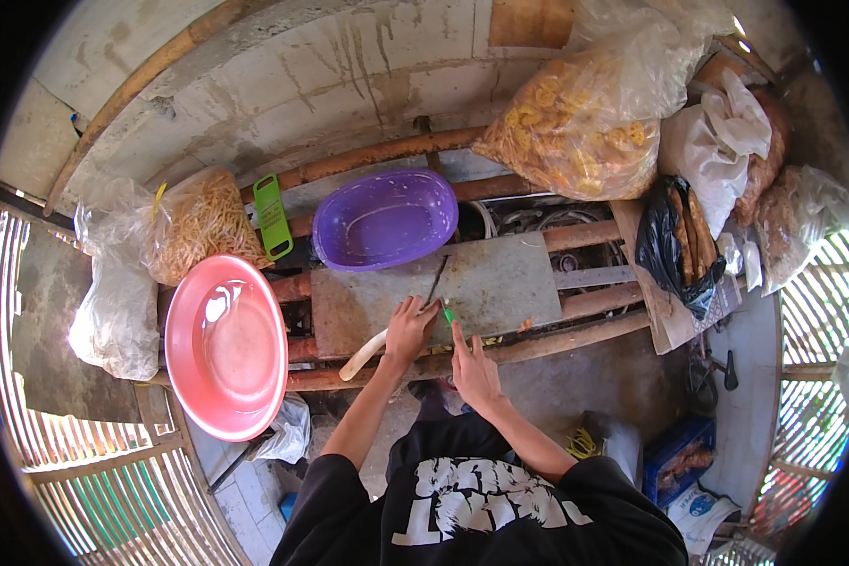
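My left hand (408, 328) is closed around a long, pale, peeled root-like piece (364, 356), whose rounded end sticks out toward me past the board's near edge. In my right hand (476, 373) is a small knife with a green handle (450, 316); the index finger stretches along the handle, and the blade is too small to make out clearly. Both hands meet over the near half of a grey slab (368, 297). Beyond my left fingers a narrow dark strip (438, 275) runs up the slab; I cannot tell what it is.
A purple basin (387, 250) stands behind the slab, and a pink basin (181, 321) to the left. A green grater-like tool (273, 217) leans near a bag of pale strips (208, 222). A large bag of yellow chips (575, 123) and a black bag (665, 236) sit right.
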